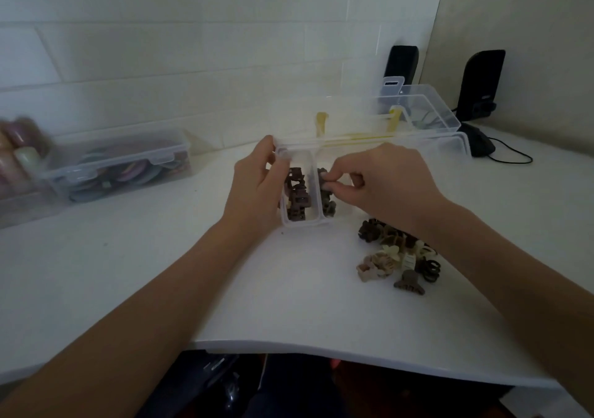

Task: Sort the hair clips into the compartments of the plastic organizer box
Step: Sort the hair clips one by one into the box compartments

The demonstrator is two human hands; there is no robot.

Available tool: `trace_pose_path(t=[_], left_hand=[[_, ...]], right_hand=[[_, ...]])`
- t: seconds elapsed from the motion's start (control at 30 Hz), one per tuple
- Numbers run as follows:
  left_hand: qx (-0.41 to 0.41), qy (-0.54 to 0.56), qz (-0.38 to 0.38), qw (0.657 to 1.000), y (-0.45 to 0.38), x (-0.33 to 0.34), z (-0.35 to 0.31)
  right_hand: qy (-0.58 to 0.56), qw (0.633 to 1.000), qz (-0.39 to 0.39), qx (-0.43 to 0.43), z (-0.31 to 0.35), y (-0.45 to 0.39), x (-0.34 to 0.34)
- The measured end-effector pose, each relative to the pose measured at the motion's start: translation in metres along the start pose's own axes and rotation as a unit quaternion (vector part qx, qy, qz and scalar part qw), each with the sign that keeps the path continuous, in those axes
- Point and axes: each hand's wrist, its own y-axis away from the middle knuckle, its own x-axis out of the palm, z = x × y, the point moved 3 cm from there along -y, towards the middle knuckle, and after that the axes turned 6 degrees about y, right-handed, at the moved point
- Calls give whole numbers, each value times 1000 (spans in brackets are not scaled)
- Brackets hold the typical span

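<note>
Left hand [257, 186] grips box [456, 142] at its left wall; right hand [382, 183] pinches a clip [323, 178] over the second compartment. Loose clips [398, 253] lie on the table [160, 273] right of the box. Likely light, stiff plastic; best pinched across the body.

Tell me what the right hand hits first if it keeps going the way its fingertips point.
The right hand points left and slightly down. It would likely first meet the dark hair clips in the right compartment, then the clear divider wall. Depth is unclear; it may already touch a clip.
</note>
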Motion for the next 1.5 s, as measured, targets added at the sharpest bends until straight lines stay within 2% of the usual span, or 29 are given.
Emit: trace_pose_path(t=[0.13,0.43,0.5,0.6,0.67,0.73,0.83,1.03,1.2,1.4,1.5], left_hand=[[-9,-13,-7,1000,-1,1,1],[-35,-16,-27,999,-4,-4,6],[-39,-6,-36,999,-5,-6,8],[-43,12,-42,998,-6,-9,6],[-47,16,-52,997,-6,-10,5],[-63,21,-68,995,-6,-12,6],[-75,14,-79,994,-6,-14,10],[-86,9,-103,991,-10,-20,15],[-100,4,-121,987,-12,-24,21],[-97,7,-122,988,-13,-22,20],[-92,10,-119,989,-12,-21,19]], right_hand=[[36,998,53,-6,1,-2,-5],[11,996,81,-32,3,2,-6],[-36,997,58,-33,4,3,-6],[-179,983,18,-35,-3,0,-8],[-254,965,43,-53,-7,-1,-11],[-285,949,117,-75,-11,0,-11],[-261,934,228,-85,-15,3,-5],[-198,947,245,-66,-26,1,-7],[-196,912,360,-17,-36,7,-6],[-122,928,351,-29,-41,5,3],[-135,934,327,-45,-37,4,4]])
